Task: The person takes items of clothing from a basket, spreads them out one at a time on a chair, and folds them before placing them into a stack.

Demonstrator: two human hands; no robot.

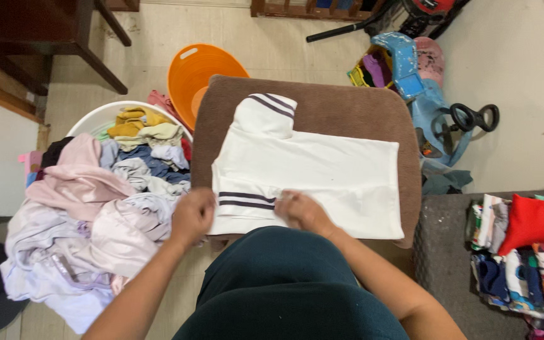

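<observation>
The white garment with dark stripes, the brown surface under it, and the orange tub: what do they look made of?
White garment: soft knit fabric, matte, likely cotton; it lies flat and creases. Brown surface: fuzzy, towel-like cloth, judging by its dull nap. Orange tub: smooth moulded plastic with a slight sheen.

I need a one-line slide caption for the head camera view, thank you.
Both hands, left hand and right hand, grip a white shirt with dark stripes on a brown stool.

A round white basket (96, 118) heaped with mixed pastel laundry (89, 208) sits beside an empty orange plastic tub (191, 75), a blue ride-on toy car (426, 94) (black steering wheel) stands opposite, near folded colourful clothes (524, 252) topped by a red cushion (534, 221).
</observation>
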